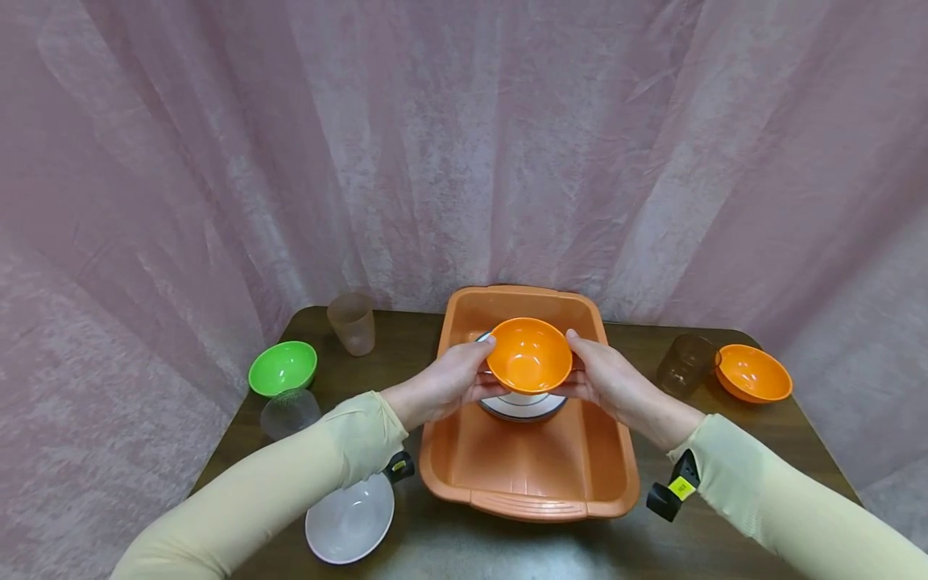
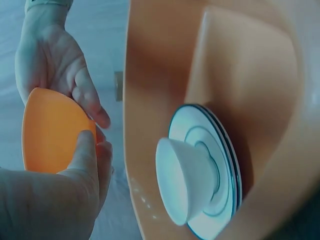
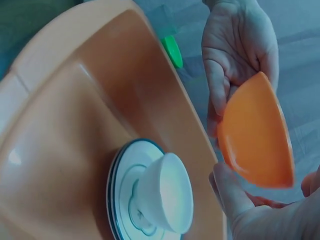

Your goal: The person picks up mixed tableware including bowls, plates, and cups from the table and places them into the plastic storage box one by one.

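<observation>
Both hands hold an orange bowl (image 1: 529, 354) by its sides, above an orange tub (image 1: 536, 475). My left hand (image 1: 480, 372) grips the bowl's left rim, thumb on top and fingers beneath. My right hand (image 1: 582, 369) grips the right rim the same way. In the tub, right under the bowl, a white bowl (image 3: 167, 192) sits upside down on stacked white plates (image 3: 122, 170) with dark rims. The left wrist view shows the orange bowl (image 2: 50, 135) between my left hand (image 2: 82, 175) and right hand (image 2: 60, 70), beside the tub (image 2: 160, 65).
On the dark table (image 1: 435, 548), left of the tub: a green bowl (image 1: 283, 366), a frosted cup (image 1: 353, 322), an upturned clear glass (image 1: 290, 412) and a white bowl (image 1: 350, 519). To the right: a brown cup (image 1: 685, 364) and another orange bowl (image 1: 752, 373). A pink curtain hangs behind.
</observation>
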Demonstrator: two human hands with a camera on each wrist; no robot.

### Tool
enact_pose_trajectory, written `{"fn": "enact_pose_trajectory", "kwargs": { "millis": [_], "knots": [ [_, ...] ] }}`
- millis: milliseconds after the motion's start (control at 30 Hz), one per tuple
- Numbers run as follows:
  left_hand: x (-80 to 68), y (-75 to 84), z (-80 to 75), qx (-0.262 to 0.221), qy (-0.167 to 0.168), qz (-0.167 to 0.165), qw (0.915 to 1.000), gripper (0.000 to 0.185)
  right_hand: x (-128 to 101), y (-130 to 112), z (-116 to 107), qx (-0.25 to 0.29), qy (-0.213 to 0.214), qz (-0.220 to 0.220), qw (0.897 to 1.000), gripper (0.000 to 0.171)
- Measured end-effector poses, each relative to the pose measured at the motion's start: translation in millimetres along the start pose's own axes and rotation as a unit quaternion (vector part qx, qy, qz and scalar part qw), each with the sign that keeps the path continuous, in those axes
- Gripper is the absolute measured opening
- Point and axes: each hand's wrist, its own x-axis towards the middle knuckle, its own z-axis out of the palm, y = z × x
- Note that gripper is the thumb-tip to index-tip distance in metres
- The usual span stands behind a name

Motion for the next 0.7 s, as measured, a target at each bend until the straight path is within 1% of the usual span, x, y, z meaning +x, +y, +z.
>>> {"fn": "enact_pose_trajectory", "kwargs": {
  "millis": [67,200,300,433,567,700],
  "knots": [
    [2.4,1.4,-2.3,0.001,0.008,0.002,1.0,0.05,-4,-2,-4,-0.023,0.007,-0.01,1.0,0.064],
    [9.5,4.1,-10.0,-0.003,0.037,0.001,0.9993,0.051,-13,-3,-14,-0.075,0.011,-0.037,0.996,0.063],
    [16.0,6.6,-16.8,0.007,0.056,-0.003,0.9984,0.051,-21,-2,-22,-0.128,0.011,-0.062,0.99,0.064],
    [24.1,10.0,-24.5,0.038,0.07,-0.009,0.9968,0.05,-34,2,-30,-0.206,0.01,-0.098,0.974,0.067],
    [30.5,12.9,-28.3,0.062,0.072,-0.013,0.9954,0.051,-45,6,-30,-0.273,0.018,-0.132,0.953,0.067],
    [34.2,15.8,-28.9,0.092,0.068,-0.014,0.9934,0.05,-52,9,-26,-0.335,0.029,-0.151,0.93,0.065]
  ]
}}
